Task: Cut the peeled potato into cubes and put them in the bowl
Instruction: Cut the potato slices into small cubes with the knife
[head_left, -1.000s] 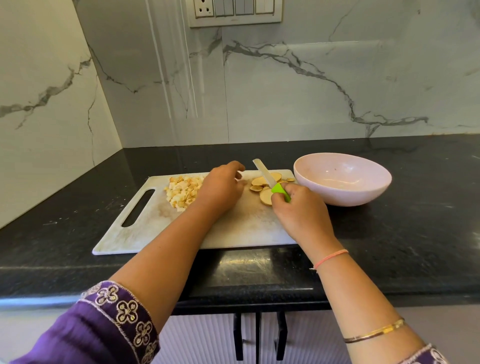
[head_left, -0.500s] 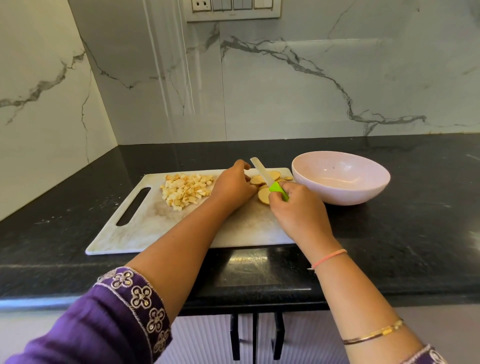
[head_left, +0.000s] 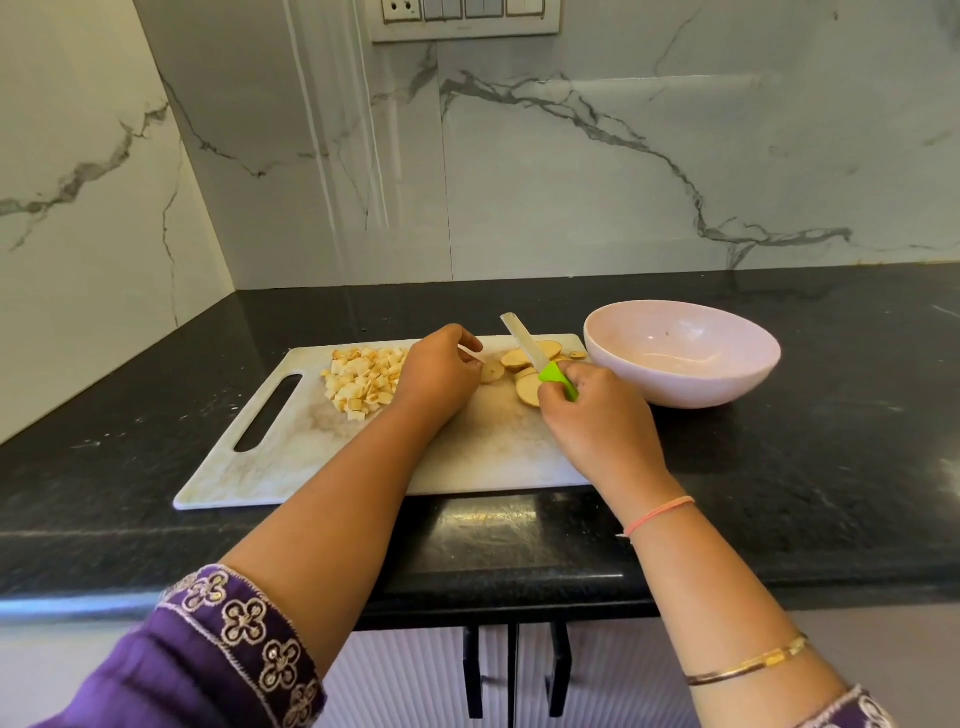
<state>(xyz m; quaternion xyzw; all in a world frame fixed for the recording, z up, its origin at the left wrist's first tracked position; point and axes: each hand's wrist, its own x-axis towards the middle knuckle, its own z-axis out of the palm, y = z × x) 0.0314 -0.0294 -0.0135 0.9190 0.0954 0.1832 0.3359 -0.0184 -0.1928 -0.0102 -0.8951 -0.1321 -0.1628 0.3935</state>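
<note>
The right hand (head_left: 592, 415) grips a green-handled knife (head_left: 557, 378), its blade lying across the potato slices (head_left: 529, 388) on the cutting board (head_left: 311, 462). The left hand (head_left: 441, 374), fingers curled, pinches one small slice (head_left: 492, 371). Potato cubes (head_left: 363, 382) sit heaped to its left, and the pink bowl (head_left: 680, 384) stands just right of the board.

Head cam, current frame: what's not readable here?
- Left hand: its own back hides the fingertips, so whether it pinches the potato slice beside it is unclear.
- Knife: the right hand covers most of the green handle.
- Other potato slices: the blade and right hand overlap them, so the count is unclear.
- Switch panel: cut off by the top edge.
</note>
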